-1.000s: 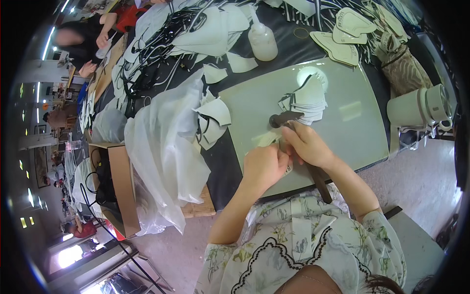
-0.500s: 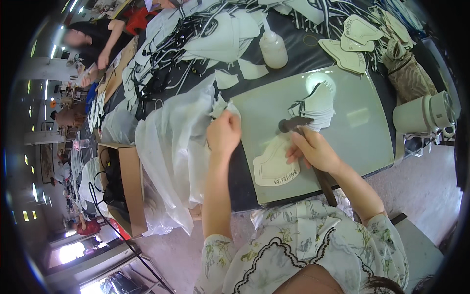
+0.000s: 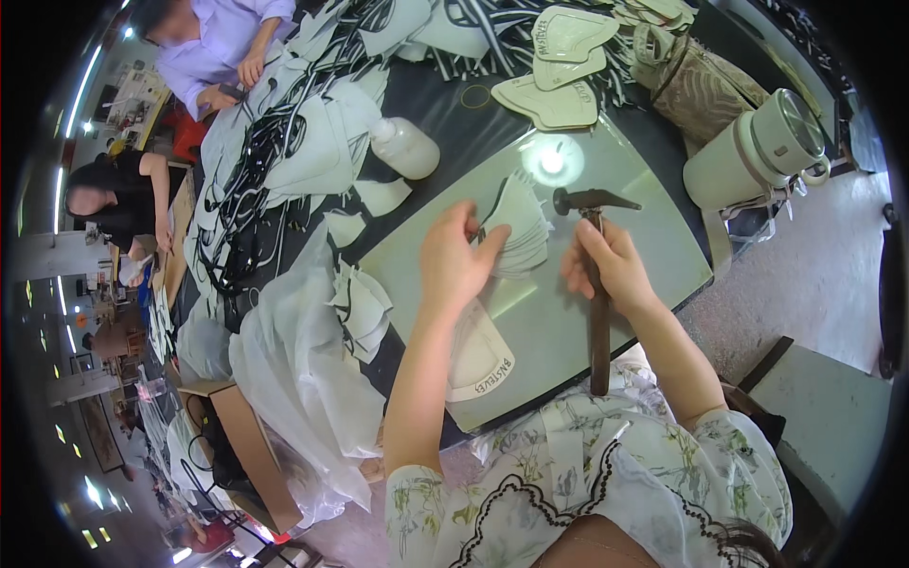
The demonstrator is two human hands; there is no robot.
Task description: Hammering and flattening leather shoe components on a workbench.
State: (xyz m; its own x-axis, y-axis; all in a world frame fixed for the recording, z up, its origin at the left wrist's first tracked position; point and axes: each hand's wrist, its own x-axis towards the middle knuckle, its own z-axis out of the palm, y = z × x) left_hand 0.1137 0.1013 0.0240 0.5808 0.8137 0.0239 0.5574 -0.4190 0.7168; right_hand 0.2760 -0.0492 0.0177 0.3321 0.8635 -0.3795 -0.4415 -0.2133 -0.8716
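My right hand [image 3: 611,265] is wrapped round the wooden handle of a hammer [image 3: 598,350], its dark head raised above the light board [image 3: 644,213]. My left hand [image 3: 454,248] grips the left edge of a fanned stack of white cut pieces [image 3: 523,232] with dark edging, the thumb lying over it. Some of that edge is hidden by the fingers. Beneath my left wrist lies a cream shaped template [image 3: 481,358] with writing on it. A second bunch of white pieces [image 3: 364,312] sits left of the board.
Behind the board stand a white squeeze bottle [image 3: 405,148] and several cream templates [image 3: 554,99]. A lidded cup [image 3: 748,156] and patterned bag [image 3: 696,85] are at the right. Plastic sheeting [image 3: 294,360] and a cardboard box [image 3: 251,454] lie left. Two people work at the far left.
My left hand has moved from the pieces beside the plastic to the stack on the board. The hammer has lifted clear of the stack, now upright. The view has shifted.
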